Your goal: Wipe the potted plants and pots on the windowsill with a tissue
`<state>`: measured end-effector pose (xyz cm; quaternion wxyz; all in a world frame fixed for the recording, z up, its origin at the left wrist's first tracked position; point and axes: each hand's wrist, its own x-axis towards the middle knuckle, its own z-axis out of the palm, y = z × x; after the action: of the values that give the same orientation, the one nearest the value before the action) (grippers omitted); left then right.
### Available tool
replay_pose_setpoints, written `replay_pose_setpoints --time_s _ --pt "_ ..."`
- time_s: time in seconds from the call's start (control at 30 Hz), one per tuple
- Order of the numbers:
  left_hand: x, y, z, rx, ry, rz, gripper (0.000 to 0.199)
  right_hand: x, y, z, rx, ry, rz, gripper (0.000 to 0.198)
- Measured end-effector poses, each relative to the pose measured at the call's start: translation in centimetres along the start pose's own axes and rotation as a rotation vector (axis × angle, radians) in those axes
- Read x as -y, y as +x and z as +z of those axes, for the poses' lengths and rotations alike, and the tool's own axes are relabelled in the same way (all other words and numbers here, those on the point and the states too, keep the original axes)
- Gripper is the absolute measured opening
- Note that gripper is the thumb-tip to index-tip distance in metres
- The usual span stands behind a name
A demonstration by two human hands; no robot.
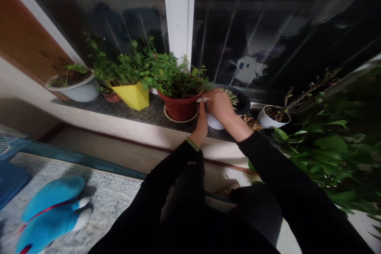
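Both hands meet at the right rim of a red-brown pot (180, 107) full of leafy green plants (166, 71). A small white piece (203, 99), perhaps tissue, shows between the fingers; its kind is unclear. My left hand (201, 122) comes from below, its fingertips closed on the white piece. From the right, my right hand (220, 104) bends over it with curled fingers, also closed at the white piece. Behind my right hand stand a dark pot (245, 103) with a pale succulent (233, 98) and a white pot (214, 122), both partly hidden.
Along the stone sill (153, 114) stand a yellow pot (132, 96), a pale grey pot (77, 88) and a small white pot (272, 118). Window glass (282, 39) rises behind. Broad leaves (330, 147) crowd the right. A blue plush toy (53, 202) lies lower left.
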<state>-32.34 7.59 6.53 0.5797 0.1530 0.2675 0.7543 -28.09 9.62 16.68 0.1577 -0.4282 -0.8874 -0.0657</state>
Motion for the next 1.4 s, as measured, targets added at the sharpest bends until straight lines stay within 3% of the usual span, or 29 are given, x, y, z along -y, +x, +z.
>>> replay_pose_setpoints --time_s 0.1,0.2,0.37,0.5,0.6,0.7,0.77,0.83,0.93,1.03,1.1,1.17,1.27,1.4 --pt "-0.1 -0.7 0.0 0.007 -0.024 -0.016 0.040 -0.1 1.8 0.1 0.035 -0.057 0.098 0.037" --pt "0.2 -0.3 -0.3 0.001 -0.038 -0.012 0.040 0.0 1.1 0.8 0.061 -0.071 0.050 0.031" --pt "0.6 0.8 -1.6 0.010 0.062 -0.023 0.040 -0.8 -4.3 0.5 -0.013 0.065 -0.171 0.034" --pt "1.3 -2.2 -2.8 -0.023 0.269 0.141 0.035 -2.8 -9.2 -0.7 -0.126 0.245 -0.161 0.040" --pt "2.5 -6.9 -3.3 -0.010 0.315 0.248 0.046 -2.8 -12.6 -0.2 -0.187 0.469 0.005 0.036" --pt "4.1 -10.8 -3.5 0.132 0.425 0.404 0.063 -0.8 -15.4 1.7 -0.230 0.866 0.318 0.028" --pt "4.9 -11.8 -3.7 0.118 0.461 0.450 0.063 1.2 -16.8 2.9 -0.220 1.179 0.524 0.031" --pt "5.3 -11.4 -4.0 0.065 0.463 0.431 0.058 2.9 -17.6 3.3 -0.166 1.426 0.650 0.042" --pt "4.4 -9.0 -4.4 0.049 0.423 0.418 0.052 3.3 -17.8 2.5 -0.098 1.536 0.633 0.050" --pt "2.0 -6.0 -3.9 -0.024 0.431 0.595 0.048 0.5 -16.6 1.4 -0.322 1.370 0.554 0.043" --pt "0.3 -3.9 -3.0 0.006 0.598 0.774 0.042 -2.5 -15.0 1.5 -0.572 1.199 0.572 0.040" --pt "-0.8 -1.9 -2.0 0.071 0.864 0.887 0.039 -5.5 -13.2 2.3 -0.718 1.057 0.629 0.043" --pt "-1.1 0.3 -1.2 0.099 1.139 0.906 0.038 -8.7 -10.8 3.6 -0.716 0.983 0.714 0.048" --pt "-0.4 0.8 -1.5 0.140 1.168 0.955 0.042 -9.6 -9.6 3.8 -0.661 1.150 0.787 0.042"
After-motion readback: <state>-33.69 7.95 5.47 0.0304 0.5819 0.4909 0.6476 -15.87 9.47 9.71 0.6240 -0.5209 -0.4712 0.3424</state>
